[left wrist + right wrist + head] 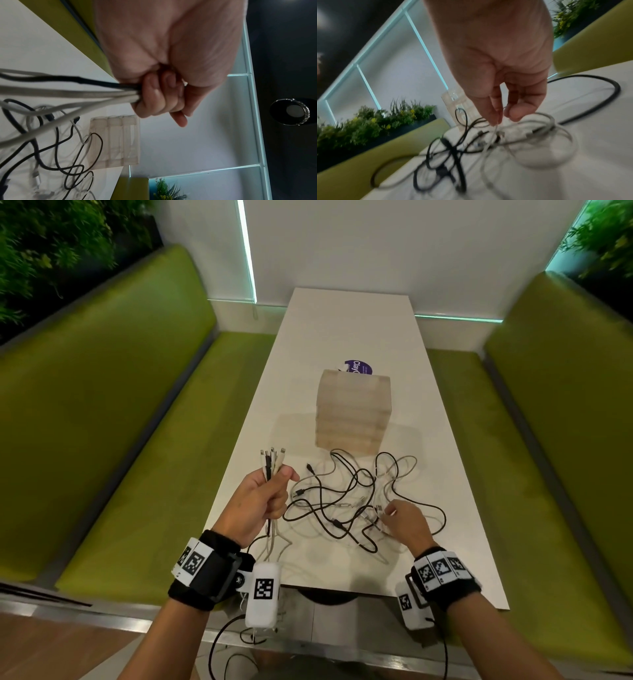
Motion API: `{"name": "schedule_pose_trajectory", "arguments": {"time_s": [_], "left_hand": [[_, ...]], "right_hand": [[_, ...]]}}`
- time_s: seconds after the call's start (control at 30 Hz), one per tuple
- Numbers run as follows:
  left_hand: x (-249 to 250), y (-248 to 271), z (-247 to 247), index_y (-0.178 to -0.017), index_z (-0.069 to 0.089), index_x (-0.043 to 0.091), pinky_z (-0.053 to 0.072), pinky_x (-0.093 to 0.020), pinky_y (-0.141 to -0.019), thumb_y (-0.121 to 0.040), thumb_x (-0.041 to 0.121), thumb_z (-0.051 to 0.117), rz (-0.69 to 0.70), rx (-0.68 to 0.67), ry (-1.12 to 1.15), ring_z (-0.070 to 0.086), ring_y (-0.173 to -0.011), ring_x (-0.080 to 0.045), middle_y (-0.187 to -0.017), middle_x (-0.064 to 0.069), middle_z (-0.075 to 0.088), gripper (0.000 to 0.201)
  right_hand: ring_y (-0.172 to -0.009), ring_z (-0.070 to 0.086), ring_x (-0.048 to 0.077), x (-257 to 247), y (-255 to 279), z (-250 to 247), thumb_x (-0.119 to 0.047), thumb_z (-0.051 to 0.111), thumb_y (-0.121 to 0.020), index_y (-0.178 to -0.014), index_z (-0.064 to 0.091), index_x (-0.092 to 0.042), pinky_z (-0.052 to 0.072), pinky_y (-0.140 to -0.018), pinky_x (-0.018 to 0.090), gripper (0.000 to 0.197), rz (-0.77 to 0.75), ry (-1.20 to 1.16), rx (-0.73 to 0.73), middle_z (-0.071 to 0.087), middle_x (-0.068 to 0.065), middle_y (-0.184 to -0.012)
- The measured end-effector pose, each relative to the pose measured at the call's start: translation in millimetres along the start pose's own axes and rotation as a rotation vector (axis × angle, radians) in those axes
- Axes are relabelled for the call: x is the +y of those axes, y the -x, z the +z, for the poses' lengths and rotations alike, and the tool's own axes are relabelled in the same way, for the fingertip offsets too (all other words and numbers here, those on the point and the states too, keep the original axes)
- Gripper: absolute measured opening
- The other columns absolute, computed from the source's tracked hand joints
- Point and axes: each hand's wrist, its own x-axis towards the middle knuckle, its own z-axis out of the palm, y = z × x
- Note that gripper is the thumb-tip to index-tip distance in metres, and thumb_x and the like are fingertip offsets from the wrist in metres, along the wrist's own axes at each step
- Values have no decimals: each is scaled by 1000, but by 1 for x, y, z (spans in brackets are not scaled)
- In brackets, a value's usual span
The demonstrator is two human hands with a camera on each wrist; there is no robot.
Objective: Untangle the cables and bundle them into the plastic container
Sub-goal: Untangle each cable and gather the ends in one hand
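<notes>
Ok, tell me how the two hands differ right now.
The left hand is raised off the table in a fist around a bunch of cable ends; the right hand is low over the tangle. The left grips several cables; the right pinches one pale strand with its fingers. Both hold cable.

A white table (442, 440) stands between two green benches (144, 419), a purple disc (359, 367) on it.

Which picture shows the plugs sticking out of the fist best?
The head view: the plug ends fan out above the left hand. The left wrist view shows only cords entering the fist. The right wrist view shows neither.
</notes>
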Motion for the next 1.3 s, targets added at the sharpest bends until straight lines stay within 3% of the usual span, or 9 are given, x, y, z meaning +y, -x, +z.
{"name": "schedule_pose_trajectory", "arguments": {"time_s": [0.2, 0.4, 0.63, 0.77, 0.83, 0.93, 1.03, 1.17, 1.3], "left_hand": [[-1, -1, 4, -79, 61, 9, 18, -17, -40, -87, 26, 52, -12, -1, -2, 18, -42, -5, -52, 8, 20, 20], [-6, -4, 7, -83, 60, 8, 20, -18, -40, -92, 25, 57, -17, -20, -10, 19, -43, -6, -51, 10, 22, 20], [-6, -6, 9, -83, 60, 8, 21, -17, -40, -93, 25, 53, -26, -24, -18, 19, -42, -6, -51, 10, 22, 21], [-9, -6, 11, -81, 61, 9, 20, -18, -41, -90, 28, 56, -24, -30, -18, 19, -44, -6, -51, 9, 22, 21], [-9, -6, 13, -82, 61, 9, 19, -18, -41, -92, 27, 57, -16, -41, -21, 18, -44, -7, -51, 10, 23, 21], [-9, -5, 14, -81, 61, 9, 19, -18, -41, -87, 26, 52, -14, -41, -18, 18, -44, -6, -51, 9, 23, 21], [-10, -6, 14, -81, 62, 9, 16, -20, -42, -88, 26, 52, -15, -44, -25, 18, -44, -7, -51, 10, 23, 21], [-10, -6, 14, -81, 61, 10, 18, -19, -42, -88, 27, 52, -19, -42, -37, 19, -44, -6, -51, 10, 23, 21], [-11, -5, 13, -82, 61, 8, 17, -20, -43, -89, 26, 51, -21, -34, -53, 18, -44, -7, -51, 9, 22, 22]], "right_hand": [[-79, 58, 16, 4, -7, -38, -22, 60, -91, -95, 62, -12, 44, -65, 24, 11, -93, -125, -161, 66, 2, -90], [-87, 59, 18, 18, 3, -20, -17, 66, -83, -91, 59, -20, 47, -75, 29, 12, -13, 253, -229, 63, 4, -99], [-67, 51, 17, 16, 2, -50, -14, 66, -86, -80, 62, -17, 38, -56, 23, 8, -158, -6, -134, 57, 0, -72], [-77, 55, 16, 13, 0, -65, -9, 66, -86, -91, 55, -17, 43, -61, 19, 14, -213, -202, 79, 56, 1, -88], [-84, 54, 12, 12, 4, -61, -8, 67, -84, -87, 55, -19, 39, -66, 18, 16, -241, -125, 117, 51, 0, -96], [-82, 54, 13, 14, 12, -42, -10, 65, -84, -79, 60, -23, 39, -67, 21, 14, -239, 135, -48, 54, 0, -95], [-83, 52, 15, 20, 19, -20, -17, 66, -84, -87, 63, -17, 39, -67, 23, 4, -183, 296, -161, 54, 0, -94], [-98, 54, 23, 28, 20, 0, -22, 67, -83, -104, 57, -13, 42, -77, 29, 25, -138, 278, -119, 57, 7, -104], [-108, 50, 23, 28, 20, -7, -25, 57, -90, -106, 62, -15, 42, -85, 32, 19, -222, 438, -188, 58, 6, -110]]}}
